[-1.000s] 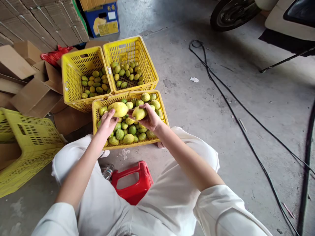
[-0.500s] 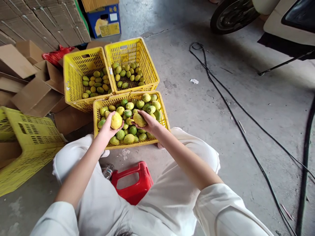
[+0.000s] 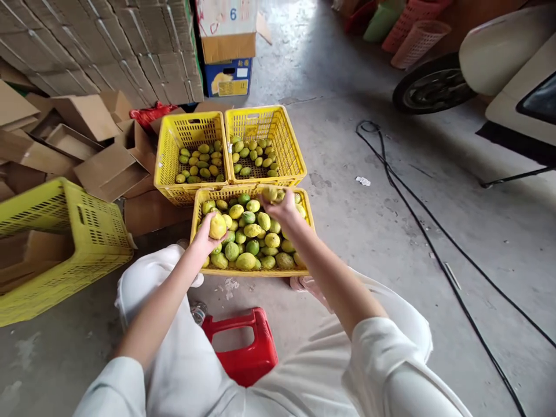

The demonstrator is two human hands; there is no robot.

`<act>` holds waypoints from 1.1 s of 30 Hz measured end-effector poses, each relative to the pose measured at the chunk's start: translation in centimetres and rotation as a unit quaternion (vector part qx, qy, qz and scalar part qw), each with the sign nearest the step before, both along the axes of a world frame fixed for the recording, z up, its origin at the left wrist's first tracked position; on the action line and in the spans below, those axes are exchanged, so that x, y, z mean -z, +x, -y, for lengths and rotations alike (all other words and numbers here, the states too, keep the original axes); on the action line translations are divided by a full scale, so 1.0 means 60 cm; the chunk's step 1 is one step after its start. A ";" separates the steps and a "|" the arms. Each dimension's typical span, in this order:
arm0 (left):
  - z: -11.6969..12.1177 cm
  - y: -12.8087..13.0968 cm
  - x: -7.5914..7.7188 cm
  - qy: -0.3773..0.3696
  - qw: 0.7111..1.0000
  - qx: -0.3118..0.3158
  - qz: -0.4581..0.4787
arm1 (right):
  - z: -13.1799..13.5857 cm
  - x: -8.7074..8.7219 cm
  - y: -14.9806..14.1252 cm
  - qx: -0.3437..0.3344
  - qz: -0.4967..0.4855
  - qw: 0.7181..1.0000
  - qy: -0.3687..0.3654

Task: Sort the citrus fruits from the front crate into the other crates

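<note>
My left hand (image 3: 207, 233) is closed around a large yellow lemon (image 3: 218, 226), just above the left side of the front yellow crate (image 3: 256, 272). Over that crate's back right part is my right hand (image 3: 284, 207), its fingers curled round a yellow-green lemon (image 3: 270, 193); a second one seems to show beside it, slightly blurred. Green and yellow lemons (image 3: 246, 261) fill the front crate. Behind it stand two deeper crates, a back left crate (image 3: 163, 165) and a back right crate (image 3: 295, 150), each with smaller lemons across part of its floor.
A tilted yellow-green crate (image 3: 99, 237) holding cardboard stands at left, near loose open cartons (image 3: 108, 171). Between my legs are a red plastic stool (image 3: 256, 353) and a clear bottle (image 3: 198, 313). Black cable (image 3: 417, 208) runs over the floor at right, near a parked vehicle (image 3: 499, 63).
My right hand has moved forward and right, away from my left hand, towards the front crate's back edge. The left hand still holds its yellow lemon. The camera view has tilted up.
</note>
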State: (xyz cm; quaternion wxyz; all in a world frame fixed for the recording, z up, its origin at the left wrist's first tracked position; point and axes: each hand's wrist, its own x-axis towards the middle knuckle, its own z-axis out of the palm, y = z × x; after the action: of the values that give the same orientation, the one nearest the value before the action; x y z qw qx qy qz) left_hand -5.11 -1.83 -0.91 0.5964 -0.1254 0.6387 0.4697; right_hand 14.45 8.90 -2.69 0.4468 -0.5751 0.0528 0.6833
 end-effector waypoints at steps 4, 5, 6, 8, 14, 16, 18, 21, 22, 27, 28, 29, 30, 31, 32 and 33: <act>0.005 -0.016 0.014 0.008 1.000 -0.006 -0.003 | -0.085 -0.024 0.002 0.068 0.005 0.980 0.188; 0.005 -0.019 0.018 0.006 1.000 -0.006 -0.002 | -0.078 -0.016 0.003 0.066 0.025 0.969 0.236; 0.006 -0.021 0.023 0.003 1.000 -0.005 -0.002 | -0.057 -0.002 0.004 0.063 0.040 0.966 0.249; 0.008 -0.022 0.033 0.004 1.000 -0.006 -0.001 | 0.022 0.043 0.004 0.038 0.087 0.964 0.249; 0.036 -0.011 0.054 0.009 1.000 -0.017 0.007 | 0.327 0.211 0.004 -0.360 0.574 0.706 0.206; 0.045 -0.010 0.052 -0.006 1.000 -0.016 0.010 | 0.374 0.242 0.005 -0.416 0.600 0.655 0.194; 0.043 -0.014 0.045 -0.025 0.999 -0.019 0.007 | 0.384 0.259 0.008 -0.464 0.619 0.606 0.188; 0.003 -0.028 0.028 -0.032 0.999 -0.030 -0.007 | 0.361 0.272 0.015 -0.536 0.618 0.536 0.207; -0.021 -0.033 0.022 -0.026 0.999 -0.036 -0.015 | 0.352 0.274 0.018 -0.559 0.612 0.515 0.219; -0.175 -0.067 -0.021 0.034 0.996 -0.064 -0.060 | 0.328 0.275 0.033 -0.627 0.597 0.433 0.250; -0.202 -0.075 -0.030 0.055 0.994 -0.063 -0.064 | 0.329 0.273 0.035 -0.633 0.597 0.423 0.251; -0.224 -0.084 -0.040 0.085 0.992 -0.063 -0.071 | 0.330 0.271 0.036 -0.638 0.598 0.416 0.250; -0.242 -0.094 -0.048 0.146 0.984 -0.056 -0.083 | 0.331 0.269 0.036 -0.642 0.598 0.410 0.249; -0.255 -0.104 -0.054 0.192 0.975 -0.049 -0.097 | 0.332 0.268 0.036 -0.645 0.597 0.407 0.248; -0.264 -0.115 -0.057 0.210 0.971 -0.047 -0.108 | 0.333 0.267 0.035 -0.648 0.596 0.404 0.247; -0.268 -0.125 -0.056 0.227 0.966 -0.040 -0.120 | 0.333 0.266 0.035 -0.650 0.595 0.403 0.246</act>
State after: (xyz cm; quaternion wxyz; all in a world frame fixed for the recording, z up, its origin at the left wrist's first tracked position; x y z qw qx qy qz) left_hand -12.61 14.28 2.42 0.5087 0.0448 0.5770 0.6375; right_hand 16.56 -11.09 -18.64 -0.0911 -0.5629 -0.7867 0.2368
